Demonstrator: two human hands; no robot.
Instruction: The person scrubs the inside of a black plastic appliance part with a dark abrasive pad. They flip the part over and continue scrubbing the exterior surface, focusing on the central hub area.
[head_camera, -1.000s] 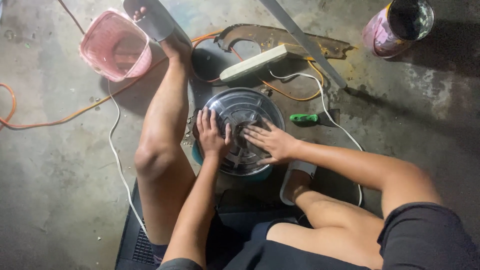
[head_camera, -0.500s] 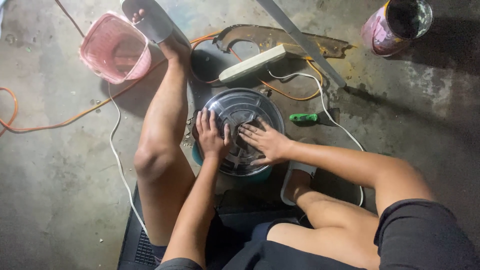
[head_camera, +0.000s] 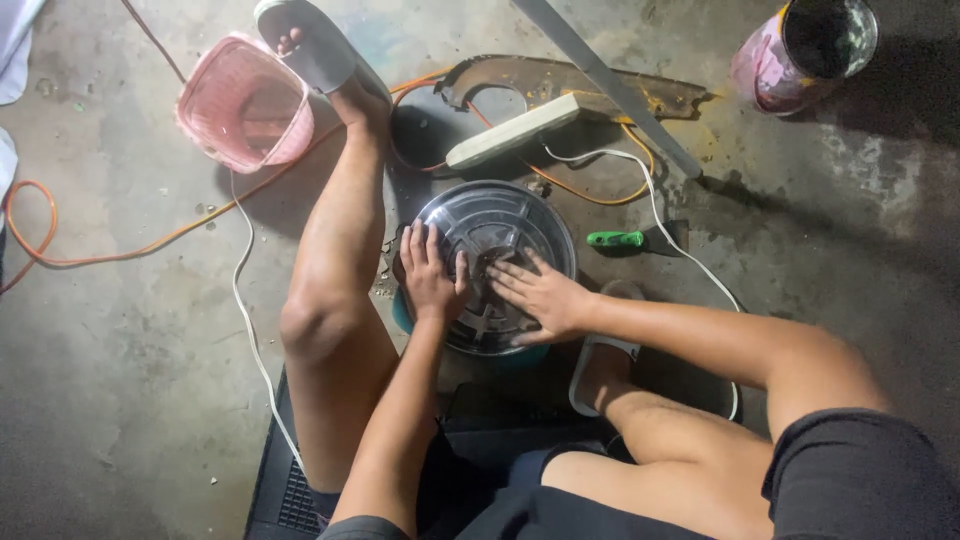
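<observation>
While the person sits on the floor (head_camera: 120, 400), both hands lie flat, fingers spread, on a round metal housing (head_camera: 500, 225) between the legs: left hand (head_camera: 432, 280), right hand (head_camera: 545, 298). Pink basket (head_camera: 240, 105) upper left; paint-stained can (head_camera: 800, 45) upper right.

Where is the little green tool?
In the head view, the green-handled tool lies on the concrete floor, just right of the round metal housing under both hands, beside the white cord.
</observation>
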